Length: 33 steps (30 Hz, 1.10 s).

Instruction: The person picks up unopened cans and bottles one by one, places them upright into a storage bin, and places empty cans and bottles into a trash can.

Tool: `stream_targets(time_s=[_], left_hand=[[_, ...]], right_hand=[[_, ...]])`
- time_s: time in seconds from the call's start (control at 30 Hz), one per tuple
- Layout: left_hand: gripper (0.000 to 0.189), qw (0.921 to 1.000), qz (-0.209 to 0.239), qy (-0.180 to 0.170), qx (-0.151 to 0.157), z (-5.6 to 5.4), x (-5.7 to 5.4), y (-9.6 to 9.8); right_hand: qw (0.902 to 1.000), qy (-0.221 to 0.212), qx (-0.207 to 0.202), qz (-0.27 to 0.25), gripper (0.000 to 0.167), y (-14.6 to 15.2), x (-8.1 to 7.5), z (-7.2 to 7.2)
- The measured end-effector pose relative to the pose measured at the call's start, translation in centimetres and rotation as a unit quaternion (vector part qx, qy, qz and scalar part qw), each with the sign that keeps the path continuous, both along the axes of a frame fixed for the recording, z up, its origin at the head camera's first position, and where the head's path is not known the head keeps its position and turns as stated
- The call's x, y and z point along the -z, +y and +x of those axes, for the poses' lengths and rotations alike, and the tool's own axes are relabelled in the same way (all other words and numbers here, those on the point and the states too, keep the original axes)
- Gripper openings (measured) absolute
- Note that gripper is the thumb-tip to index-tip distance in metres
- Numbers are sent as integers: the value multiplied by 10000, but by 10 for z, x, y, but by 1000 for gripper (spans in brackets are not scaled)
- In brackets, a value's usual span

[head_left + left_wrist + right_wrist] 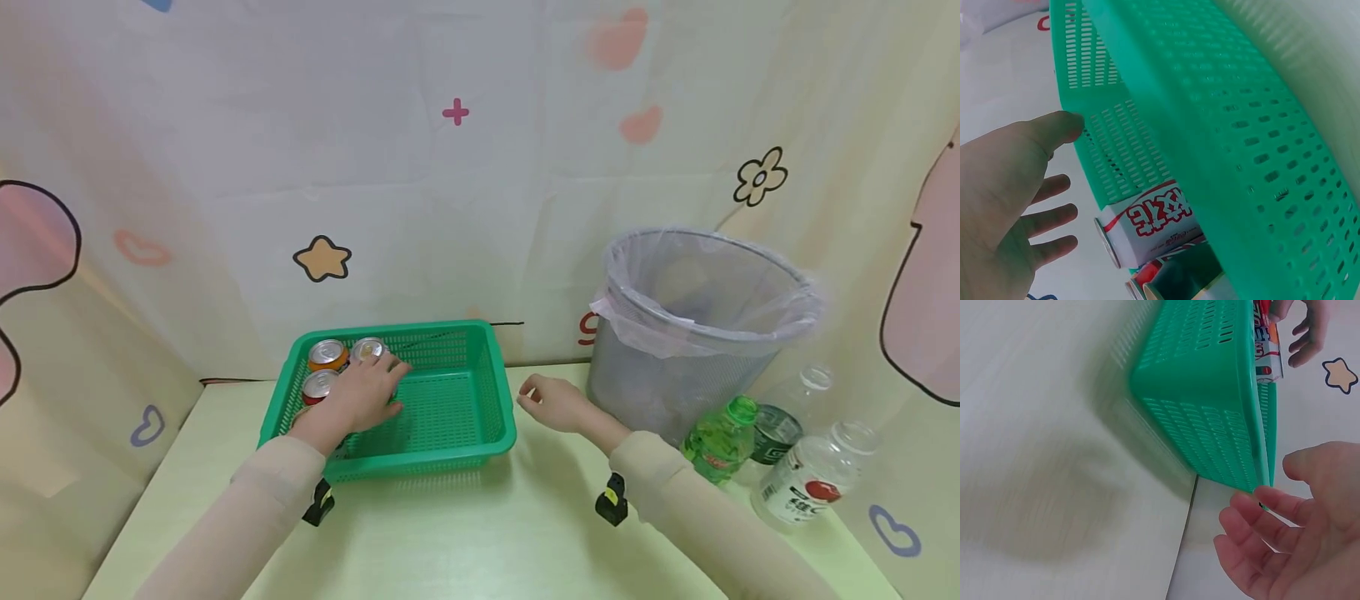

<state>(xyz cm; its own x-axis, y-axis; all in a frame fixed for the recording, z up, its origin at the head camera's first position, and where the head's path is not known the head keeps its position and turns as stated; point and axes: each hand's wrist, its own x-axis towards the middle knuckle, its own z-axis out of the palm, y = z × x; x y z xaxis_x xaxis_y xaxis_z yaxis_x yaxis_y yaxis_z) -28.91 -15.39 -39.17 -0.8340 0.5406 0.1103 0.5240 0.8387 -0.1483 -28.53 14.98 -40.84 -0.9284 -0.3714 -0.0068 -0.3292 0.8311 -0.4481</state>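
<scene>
A green plastic basket (435,463) stands on the table with several drink cans in its left part. Above those cans is my left hand (358,396), its fingers spread and nothing gripped. An orange can (327,357) and a red can (320,385) stand upright beside it. In the left wrist view, a white can (1154,225) with red characters shows close to the fingers. My right hand (555,404) hovers just off the basket's right side, fingers loosely bent and holding nothing. The other cans are partly hidden by the left hand and forearm.
A mesh bin (660,383) with a clear liner stands at the back right. Before it are a green bottle (720,442), a clear bottle with a dark label (776,433) and a clear bottle with a white label (806,483). A patterned curtain (450,208) hangs behind the table.
</scene>
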Motion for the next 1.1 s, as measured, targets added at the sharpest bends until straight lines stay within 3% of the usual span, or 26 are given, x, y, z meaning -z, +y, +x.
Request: stream_targets(time_s=[0.4, 0.73, 1.1], left_hand=[[58, 9976, 84, 464, 498, 19, 4, 9], [54, 9899, 325, 969, 982, 27, 10, 21], [57, 9857, 674, 748, 1351, 33, 13, 45]], right_hand=[[9941, 929, -567, -16, 18, 13, 5, 21], [9799, 1722, -873, 508, 23, 25, 9, 42], [9655, 2234, -1193, 607, 32, 42, 12, 60]])
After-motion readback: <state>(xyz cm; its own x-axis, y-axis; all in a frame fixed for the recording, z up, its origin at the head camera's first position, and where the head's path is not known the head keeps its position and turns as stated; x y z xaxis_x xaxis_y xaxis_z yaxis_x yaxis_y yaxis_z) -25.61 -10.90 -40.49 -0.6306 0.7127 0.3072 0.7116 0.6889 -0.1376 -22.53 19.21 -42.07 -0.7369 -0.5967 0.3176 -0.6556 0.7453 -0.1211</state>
